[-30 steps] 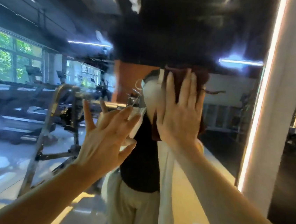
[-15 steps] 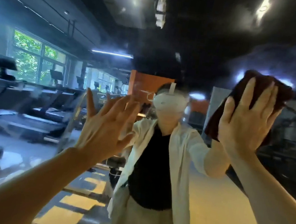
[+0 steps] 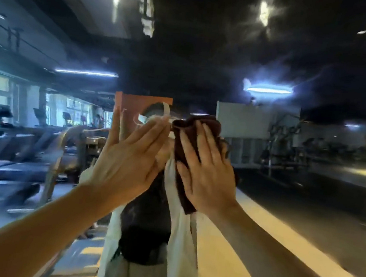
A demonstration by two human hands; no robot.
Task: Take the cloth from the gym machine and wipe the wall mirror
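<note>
Hands raised side by side near centre: left hand [image 3: 128, 155] spread flat, holding nothing; right hand [image 3: 208, 166] flat, fingers straight, pressing dark brown crumpled cloth [image 3: 192, 130] against large wall mirror [image 3: 284, 194]. Cloth pinned under right palm, long axis running up-down, closer to right. Farther in the reflection, blurred treadmills [image 3: 14, 143] at left.
</note>
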